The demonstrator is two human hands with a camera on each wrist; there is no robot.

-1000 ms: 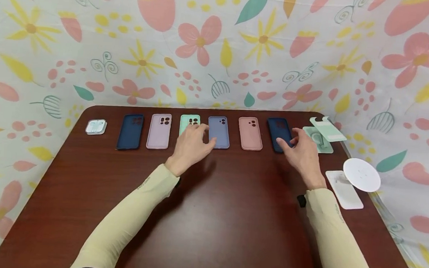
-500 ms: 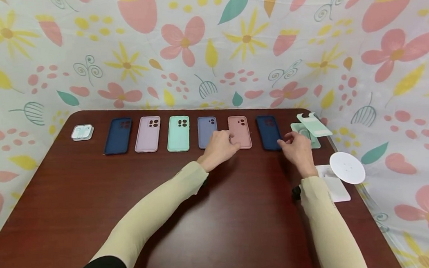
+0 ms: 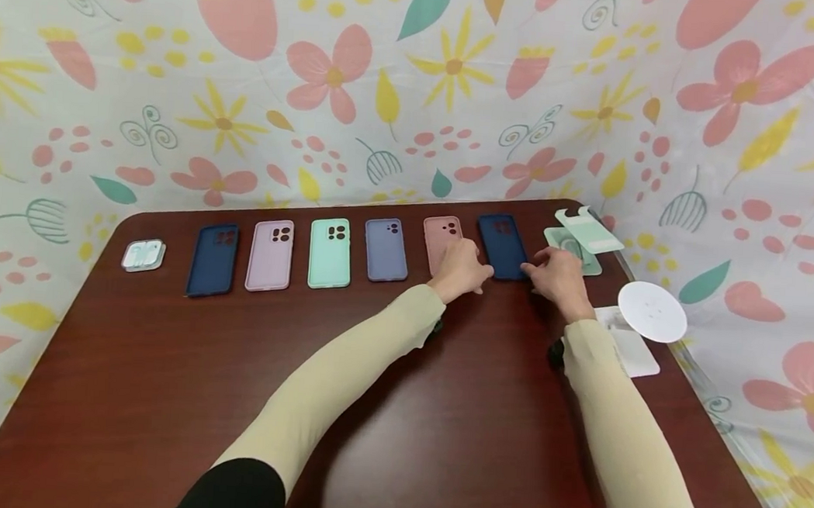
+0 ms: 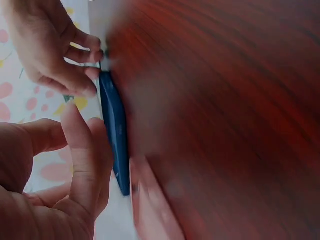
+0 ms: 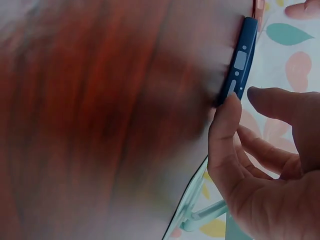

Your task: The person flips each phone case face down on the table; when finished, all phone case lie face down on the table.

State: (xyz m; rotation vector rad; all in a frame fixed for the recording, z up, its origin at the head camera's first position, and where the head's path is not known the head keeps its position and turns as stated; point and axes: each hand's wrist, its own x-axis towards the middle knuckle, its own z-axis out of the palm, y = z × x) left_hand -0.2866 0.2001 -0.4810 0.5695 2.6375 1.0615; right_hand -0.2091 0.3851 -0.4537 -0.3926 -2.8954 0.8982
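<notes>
shifted rightward along the row: left hand point(image 3: 463, 269) now over the pink phone case point(image 3: 441, 239), fingertips at the dark blue phone case point(image 3: 502, 247) near the table's point(image 3: 162, 363) far right. right hand point(image 3: 560, 275) touching its other edge, fingers loosely curled. squaring it up, likely; calls for light nudges.

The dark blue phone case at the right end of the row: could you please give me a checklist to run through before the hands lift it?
1. Left hand at the dark blue case: ok, its fingers reach the case's near left corner.
2. Right hand at the case: ok, a fingertip meets its right edge in the right wrist view.
3. Firm grip on the case: cannot tell, the fingers only touch its edges.
4. Case flat on the table: ok.
5. Gap to the pink case: not ok, narrow and under the left hand.
6. Mint stand clear of the right hand: cannot tell.
</notes>
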